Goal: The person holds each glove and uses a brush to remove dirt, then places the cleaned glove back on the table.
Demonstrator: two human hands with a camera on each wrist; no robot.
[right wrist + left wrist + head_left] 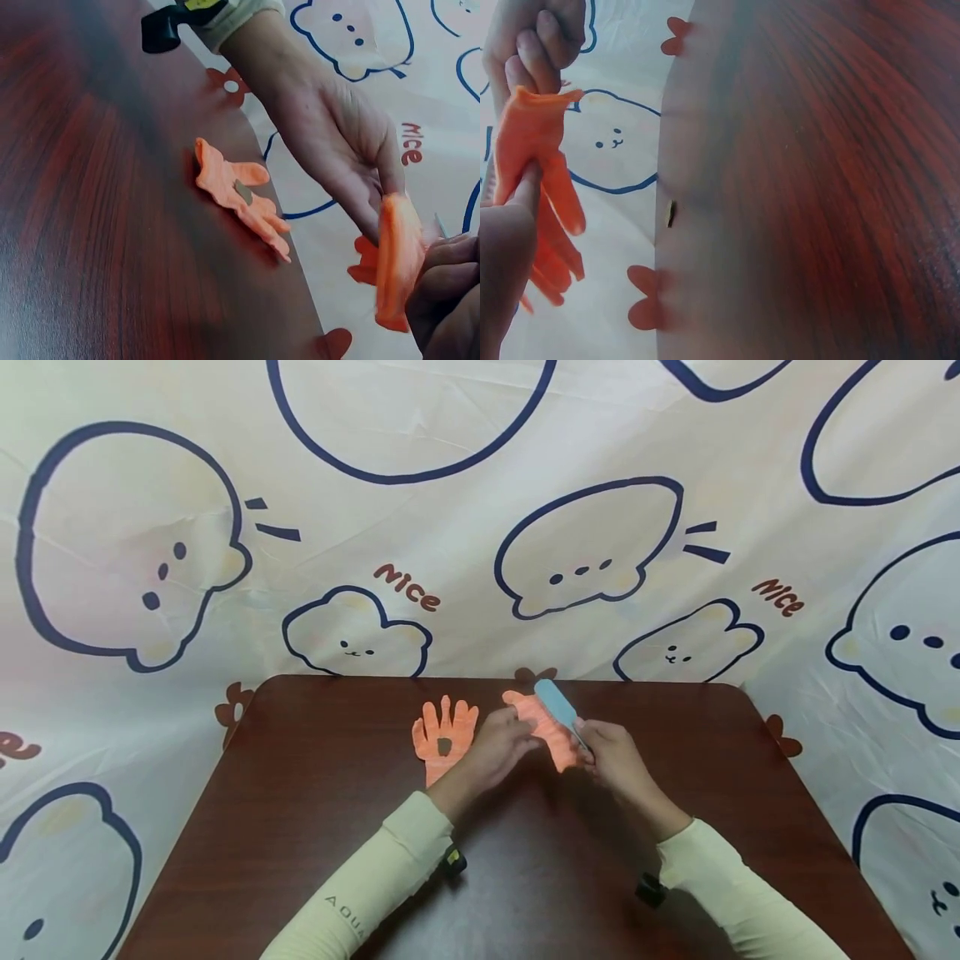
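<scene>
An orange glove (552, 739) hangs between my two hands just above the table. My left hand (495, 747) pinches it; in the left wrist view a finger or thumb presses on its side (544, 131). My right hand (618, 760) grips a light blue, flat paddle-shaped tool (556, 703), its kind unclear, whose blue end lies over the glove. In the right wrist view that hand's curled fingers (450, 292) are beside the held glove (397, 262). A second orange glove (444, 731) lies on the table to the left, with a brownish patch (243, 192) on its palm.
The dark brown wooden table (337, 827) ends at a far edge close behind the gloves. A pale cloth (465, 527) with cartoon outlines hangs behind it and at both sides. Black wrist cameras (651, 890) sit at the sleeve cuffs.
</scene>
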